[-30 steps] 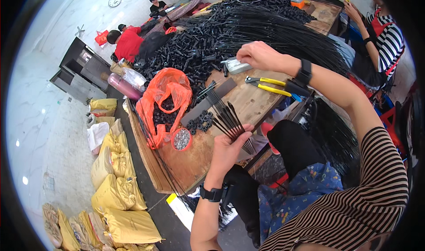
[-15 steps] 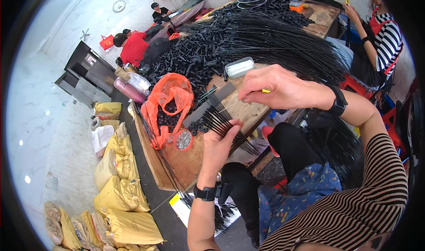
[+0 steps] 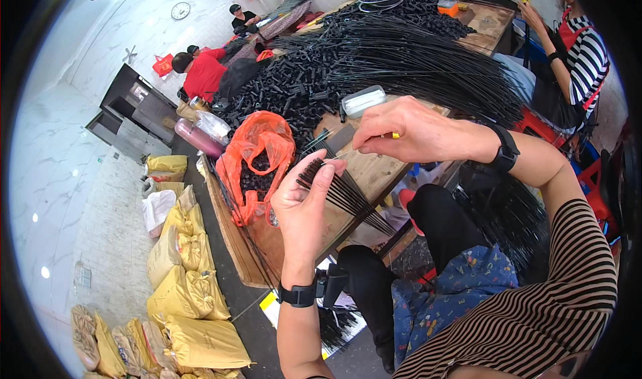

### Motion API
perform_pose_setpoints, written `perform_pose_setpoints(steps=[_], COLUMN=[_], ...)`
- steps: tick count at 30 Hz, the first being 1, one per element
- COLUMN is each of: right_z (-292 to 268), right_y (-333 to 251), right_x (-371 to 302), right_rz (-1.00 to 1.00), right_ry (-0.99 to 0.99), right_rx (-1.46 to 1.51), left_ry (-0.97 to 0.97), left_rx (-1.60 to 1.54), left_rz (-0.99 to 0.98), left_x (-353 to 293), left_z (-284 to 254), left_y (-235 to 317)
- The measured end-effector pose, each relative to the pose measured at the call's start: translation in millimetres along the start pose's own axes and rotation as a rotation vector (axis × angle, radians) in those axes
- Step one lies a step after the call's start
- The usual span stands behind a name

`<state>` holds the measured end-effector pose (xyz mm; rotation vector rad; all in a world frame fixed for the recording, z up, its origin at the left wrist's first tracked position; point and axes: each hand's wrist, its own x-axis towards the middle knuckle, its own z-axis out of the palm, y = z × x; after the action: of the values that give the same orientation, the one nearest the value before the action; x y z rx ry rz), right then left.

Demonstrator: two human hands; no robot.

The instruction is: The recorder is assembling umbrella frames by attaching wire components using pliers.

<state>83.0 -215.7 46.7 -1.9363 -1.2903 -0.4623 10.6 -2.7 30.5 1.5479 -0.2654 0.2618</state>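
Note:
My left hand (image 3: 301,202) is closed around a fanned bundle of thin black rods (image 3: 354,204), its thumb and fingers near their dark upper ends. The rods slant down to the right over the table edge. Beside it, my right hand (image 3: 411,135) pinches a thin pale needle-like tool, with a bit of yellow showing at the fingers. The tool's fine tip reaches the left fingertips at the rod ends; whether it touches a rod is too small to tell. An orange plastic bag (image 3: 275,130) of small black parts lies just left of the left hand.
A white-rimmed clear box (image 3: 363,101) sits beyond my right hand. Heaped black parts (image 3: 294,98) and long black rods (image 3: 428,58) cover the far table. Yellow sacks (image 3: 197,342) line the floor at left. A person in a striped top (image 3: 587,64) sits at right; others work farther back.
My left hand has shifted up and left, its grip now close to the rod ends. It now hides most of the small cup. The right hand has moved slightly left.

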Motion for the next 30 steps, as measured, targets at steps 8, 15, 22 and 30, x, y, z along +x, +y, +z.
perform_pose_setpoints(steps=[8, 15, 22, 30], right_z=[-1, -3, -12, -15], right_y=[-3, -6, -11, -14], right_x=[4, 4, 13, 18], right_rz=[0.003, -0.019, -0.207, -0.281], right_ry=[0.047, 0.033, 0.075, 0.053], right_rx=[-0.02, -0.068, -0.353, -0.374], left_ry=[0.0, -0.008, -0.01, -0.055], left_rx=[-0.018, -0.032, 0.027, 0.053], left_rz=[0.052, 0.059, 0.034, 0.053], left_x=[0, 1, 2, 5], left_z=[-1, -2, -2, -6], left_y=[2, 1, 3, 2])
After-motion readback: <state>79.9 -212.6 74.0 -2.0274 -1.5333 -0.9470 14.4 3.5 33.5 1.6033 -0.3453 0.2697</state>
